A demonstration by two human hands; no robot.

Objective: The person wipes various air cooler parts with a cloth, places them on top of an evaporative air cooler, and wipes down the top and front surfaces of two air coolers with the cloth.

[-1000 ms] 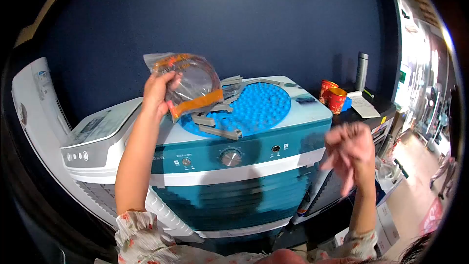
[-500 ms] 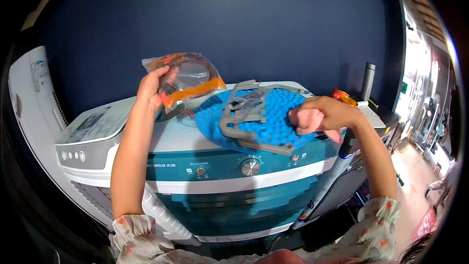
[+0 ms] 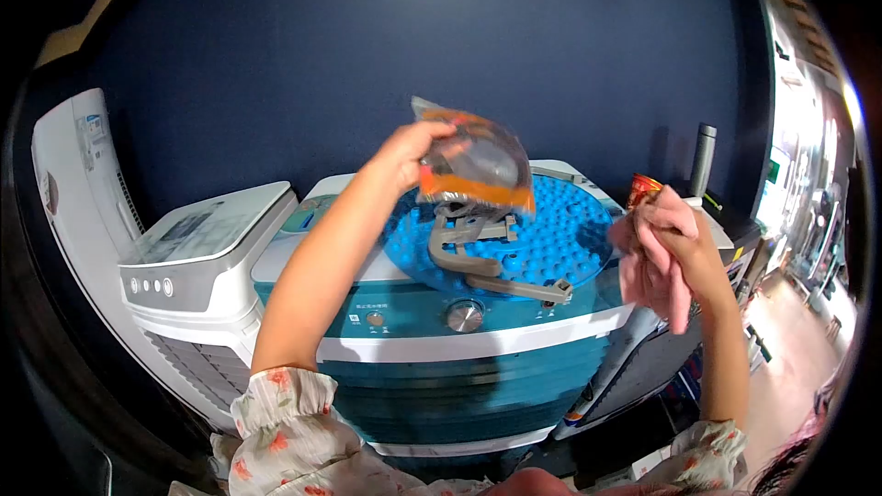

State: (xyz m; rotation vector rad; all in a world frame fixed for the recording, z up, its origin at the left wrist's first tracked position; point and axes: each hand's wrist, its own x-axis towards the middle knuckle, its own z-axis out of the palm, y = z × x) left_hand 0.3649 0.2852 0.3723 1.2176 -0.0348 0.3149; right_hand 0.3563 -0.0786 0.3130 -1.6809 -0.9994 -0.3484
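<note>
- where's the clear bag (image 3: pixel 491 161)?
- in the left hand (image 3: pixel 409 151). the grip is closed on its left edge, and the rest sticks out to the right, with an orange band (image 3: pixel 478 191) along the bottom.
- what's below it?
- a round blue mat (image 3: pixel 571 237) with a gray frame (image 3: pixel 469 264) lying on it. the bag covers part of both in this view; i can't tell if it touches them.
- and the right hand (image 3: pixel 695 253)?
- its grip is shut around a pink cloth (image 3: pixel 654 280), with a loose part hanging down. a red cup (image 3: pixel 644 186) shows just behind.
- what's the mat on?
- the top of a teal and white cooler (image 3: pixel 441 386).
</note>
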